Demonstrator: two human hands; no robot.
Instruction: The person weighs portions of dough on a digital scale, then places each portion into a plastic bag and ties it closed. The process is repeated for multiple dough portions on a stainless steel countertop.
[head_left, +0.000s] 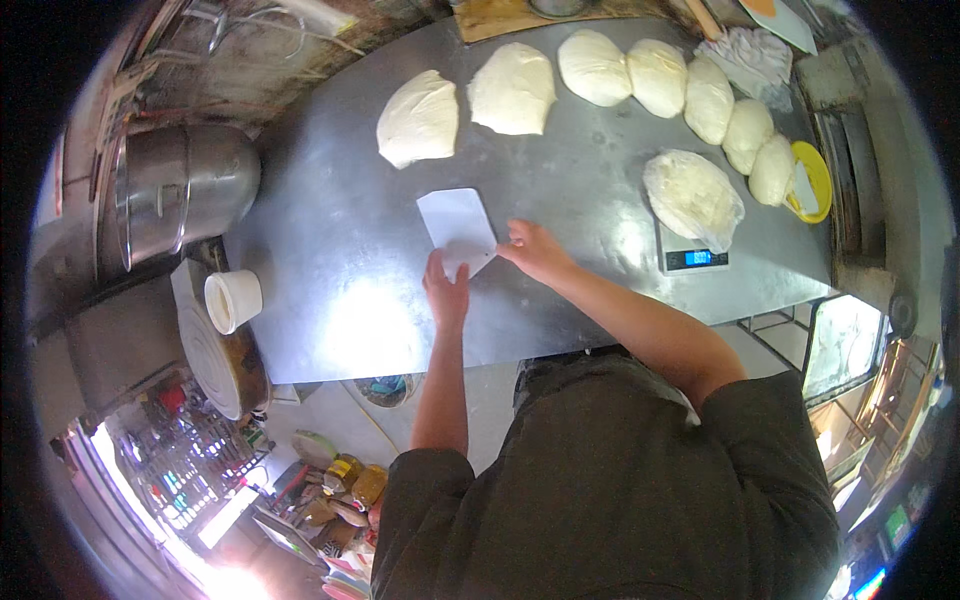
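Note:
My left hand (448, 289) holds the near edge of a flat white dough scraper (459, 217) over the metal table. At the scraper's right corner is my right hand (534, 251), its fingers curled at that edge. Beyond them lie two large pieces of dough (418, 120), side by side. Several smooth dough portions (594, 67) form a curve along the far right. A plastic bag of dough (694, 196) rests on a digital kitchen scale (695, 260) with a lit display.
A yellow bowl (819, 184) with a white scraper stands at the table's right edge, near a crumpled cloth (750, 64). A wooden board (495, 19) lies at the far edge. On the left are a large steel mixing bowl (187, 191) and a white plastic tub (241, 298).

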